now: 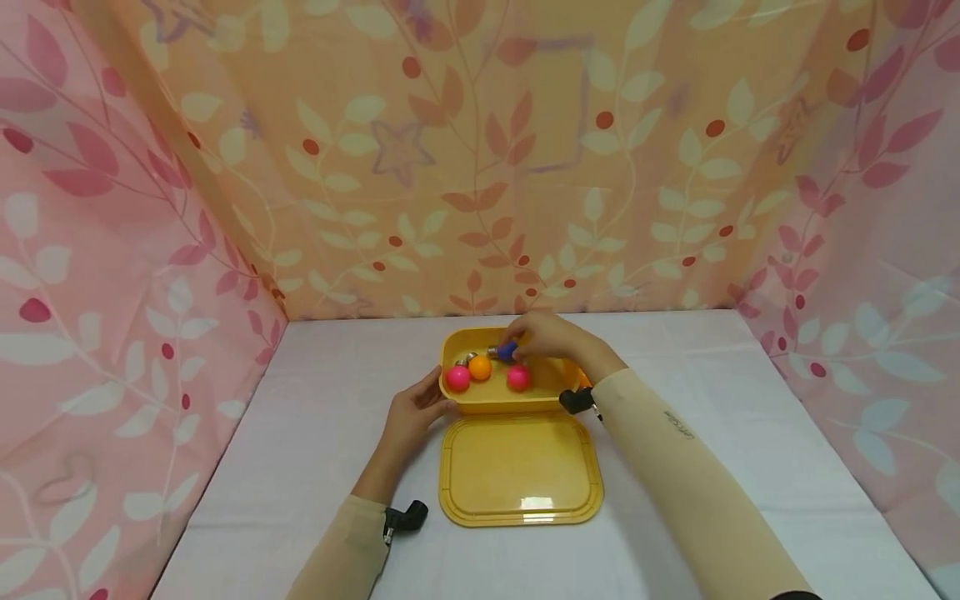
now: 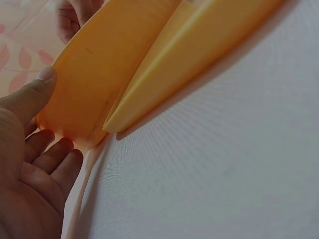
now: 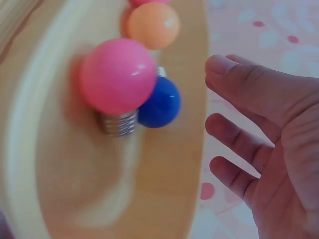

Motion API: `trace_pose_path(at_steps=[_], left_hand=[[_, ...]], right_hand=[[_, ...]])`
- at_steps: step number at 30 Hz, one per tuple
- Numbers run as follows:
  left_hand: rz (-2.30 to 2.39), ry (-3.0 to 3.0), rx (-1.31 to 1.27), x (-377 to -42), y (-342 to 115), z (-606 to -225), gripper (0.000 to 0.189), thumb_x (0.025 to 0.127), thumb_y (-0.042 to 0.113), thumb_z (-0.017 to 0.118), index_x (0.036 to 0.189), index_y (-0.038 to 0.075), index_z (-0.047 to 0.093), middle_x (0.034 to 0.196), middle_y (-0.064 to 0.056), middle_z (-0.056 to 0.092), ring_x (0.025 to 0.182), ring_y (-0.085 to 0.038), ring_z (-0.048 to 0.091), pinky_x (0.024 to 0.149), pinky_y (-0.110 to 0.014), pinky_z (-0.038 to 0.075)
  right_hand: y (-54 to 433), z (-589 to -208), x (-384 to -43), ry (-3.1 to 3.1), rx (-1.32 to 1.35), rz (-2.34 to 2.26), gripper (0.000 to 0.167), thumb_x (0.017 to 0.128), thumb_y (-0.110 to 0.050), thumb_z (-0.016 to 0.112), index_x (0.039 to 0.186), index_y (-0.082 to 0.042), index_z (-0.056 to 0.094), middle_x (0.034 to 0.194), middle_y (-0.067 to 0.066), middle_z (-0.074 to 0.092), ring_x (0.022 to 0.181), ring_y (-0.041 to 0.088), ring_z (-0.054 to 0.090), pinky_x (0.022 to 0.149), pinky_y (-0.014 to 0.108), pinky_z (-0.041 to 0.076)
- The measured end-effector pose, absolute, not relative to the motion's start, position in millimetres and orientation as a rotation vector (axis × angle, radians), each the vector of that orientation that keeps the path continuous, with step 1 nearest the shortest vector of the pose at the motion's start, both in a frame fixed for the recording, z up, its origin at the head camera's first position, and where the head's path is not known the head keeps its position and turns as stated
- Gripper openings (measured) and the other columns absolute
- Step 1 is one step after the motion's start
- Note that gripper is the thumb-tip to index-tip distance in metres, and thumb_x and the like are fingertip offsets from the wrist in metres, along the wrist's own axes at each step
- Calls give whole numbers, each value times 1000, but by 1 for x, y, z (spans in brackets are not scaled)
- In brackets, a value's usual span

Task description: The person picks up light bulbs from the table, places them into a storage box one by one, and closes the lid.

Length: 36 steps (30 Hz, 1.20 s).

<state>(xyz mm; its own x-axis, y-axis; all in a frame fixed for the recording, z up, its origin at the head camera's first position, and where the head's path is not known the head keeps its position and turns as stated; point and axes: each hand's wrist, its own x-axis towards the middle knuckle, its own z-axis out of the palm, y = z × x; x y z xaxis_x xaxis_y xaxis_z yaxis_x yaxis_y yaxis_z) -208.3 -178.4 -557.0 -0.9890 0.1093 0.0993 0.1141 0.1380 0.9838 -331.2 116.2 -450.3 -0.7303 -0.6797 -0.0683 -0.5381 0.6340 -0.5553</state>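
Observation:
A yellow plastic box (image 1: pixel 480 407) holds several small coloured light bulbs with metal screw bases. Inside are a pink bulb (image 1: pixel 458 378) at the left, an orange bulb (image 1: pixel 480 367) beside it, a second pink bulb (image 3: pixel 118 75) and a blue bulb (image 3: pixel 160 103) partly behind that one. My left hand (image 1: pixel 416 408) grips the box's left end, thumb at the rim and fingers bent against the outer wall (image 2: pixel 79 109). Over the back right of the box is my right hand (image 1: pixel 551 335); in the right wrist view its fingers are apart, bare of any bulb, just beyond the rim.
A yellow lid (image 1: pixel 521 471) lies flat in front of the box on the white-covered table (image 1: pixel 300 467). Floral cloth walls (image 1: pixel 480 167) enclose the back and both sides. A bit of orange (image 1: pixel 585 380) shows beside the right wrist.

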Motion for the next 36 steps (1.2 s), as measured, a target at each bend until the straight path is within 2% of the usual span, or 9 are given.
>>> trace_pose_path(at_steps=[3, 10, 17, 20, 28, 36], left_hand=[[-2059, -2363, -236, -209, -178, -557, 79, 86, 26, 84, 155, 15, 47, 155, -4, 52, 137, -19, 55, 103, -20, 49], [-2007, -2372, -243, -210, -180, -554, 78, 86, 28, 84, 154, 16, 49, 154, -2, 52, 137, -19, 55, 103, -21, 50], [-2053, -2365, -234, -211, -178, -557, 74, 89, 20, 82, 155, 16, 47, 156, -3, 50, 139, -17, 53, 105, -21, 48], [-2063, -2362, -220, -209, -178, -559, 74, 90, 17, 82, 155, 16, 47, 156, -4, 50, 139, -17, 53, 105, -22, 48], [-2077, -2358, -209, -208, -178, -559, 74, 89, 17, 82, 155, 18, 47, 155, -3, 51, 138, -18, 55, 103, -21, 50], [-2047, -2387, -178, -207, -178, -558, 73, 89, 18, 82, 154, 22, 49, 153, -1, 54, 136, -17, 56, 102, -21, 50]], right_hand=[[124, -444, -325, 2638, -1018, -819, 25, 92, -14, 78, 117, -11, 78, 118, 8, 74, 118, 34, 62, 109, 49, 49], [137, -435, -297, 2733, -1007, -966, 28, 92, -22, 79, 120, -18, 77, 122, 0, 74, 129, 27, 56, 117, 52, 40], [153, -429, -264, 2809, -947, -1086, 30, 91, -24, 81, 120, -21, 76, 126, -2, 71, 125, 25, 59, 113, 53, 44], [161, -431, -255, 2852, -989, -1088, 32, 90, -22, 82, 121, -18, 76, 124, -2, 71, 122, 24, 59, 112, 51, 44], [176, -445, -243, 2953, -1028, -1133, 31, 87, -17, 83, 117, -16, 76, 116, -2, 73, 113, 22, 60, 103, 50, 49], [194, -458, -240, 3039, -967, -1239, 30, 88, -16, 82, 117, -18, 76, 117, -2, 73, 115, 22, 59, 104, 52, 49]])
